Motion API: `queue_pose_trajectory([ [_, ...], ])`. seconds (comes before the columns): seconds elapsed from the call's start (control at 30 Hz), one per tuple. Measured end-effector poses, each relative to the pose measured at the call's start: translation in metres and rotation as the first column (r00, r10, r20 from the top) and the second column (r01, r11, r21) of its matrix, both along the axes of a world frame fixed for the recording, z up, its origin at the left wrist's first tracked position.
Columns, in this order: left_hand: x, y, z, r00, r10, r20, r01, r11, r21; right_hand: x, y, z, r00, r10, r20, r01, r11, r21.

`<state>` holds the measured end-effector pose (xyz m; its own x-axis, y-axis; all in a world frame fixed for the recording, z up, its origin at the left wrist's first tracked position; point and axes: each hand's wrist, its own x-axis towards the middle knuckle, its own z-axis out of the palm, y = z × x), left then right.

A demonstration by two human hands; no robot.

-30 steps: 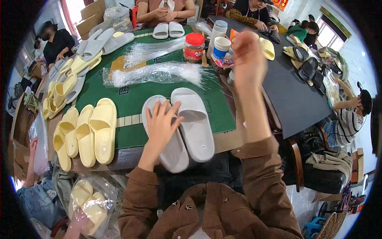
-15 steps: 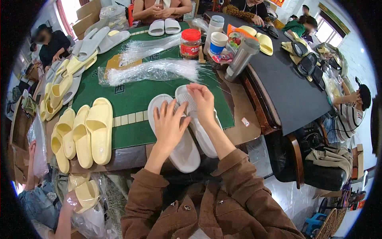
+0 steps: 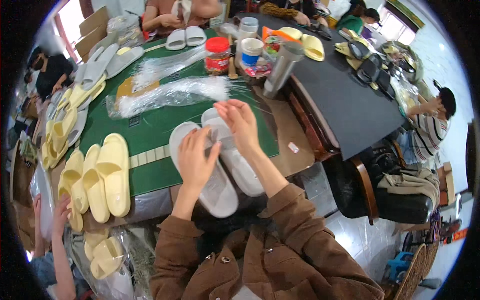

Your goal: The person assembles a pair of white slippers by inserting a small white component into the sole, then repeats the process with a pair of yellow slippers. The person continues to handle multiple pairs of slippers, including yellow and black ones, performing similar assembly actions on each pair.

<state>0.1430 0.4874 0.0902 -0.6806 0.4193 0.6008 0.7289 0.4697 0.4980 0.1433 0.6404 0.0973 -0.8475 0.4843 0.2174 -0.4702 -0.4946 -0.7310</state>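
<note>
A pair of pale grey slide slippers lies in front of me at the near table edge, toes pointing away. My left hand (image 3: 194, 157) is over the strap of the left slipper (image 3: 218, 195), its fingers stretched forward and its thumb apart. Just above the right slipper (image 3: 246, 175) is my right hand (image 3: 241, 125), with fingers bent and drawn together toward the left hand. Anything thin between those fingertips is too fine to make out. Beyond the slippers lie bundles of clear plastic strands (image 3: 200, 89), partly in a clear bag.
Yellow slippers (image 3: 114, 175) stand at the left edge of the green table mat (image 3: 150, 182). A red-lidded jar (image 3: 217, 55), a paper cup (image 3: 251, 51) and a steel flask (image 3: 284, 69) stand at the far right. A co-worker's hand (image 3: 61, 215) reaches in at left.
My view has shifted, so the table sits further left. My left fingers have drawn closer together, and my right hand has lifted slightly off the strap. The co-worker's hand has moved up to the yellow slippers.
</note>
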Motion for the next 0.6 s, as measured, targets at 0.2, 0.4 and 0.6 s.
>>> queue_pose_trajectory([
  [0.2,-0.001,0.002,0.013,0.971,-0.090,0.221,0.038,0.973,0.227,0.024,-0.007,0.011,0.953,0.298,0.055,-0.303,0.946,0.115],
  [0.4,-0.017,-0.010,0.013,0.924,-0.160,0.347,0.042,0.944,0.326,0.038,-0.002,0.007,0.972,0.236,0.014,-0.237,0.970,0.056],
  [0.6,-0.009,-0.076,0.027,0.760,-0.302,0.576,0.168,0.947,0.274,0.075,0.040,0.011,0.988,-0.101,0.117,0.105,0.994,-0.030],
])
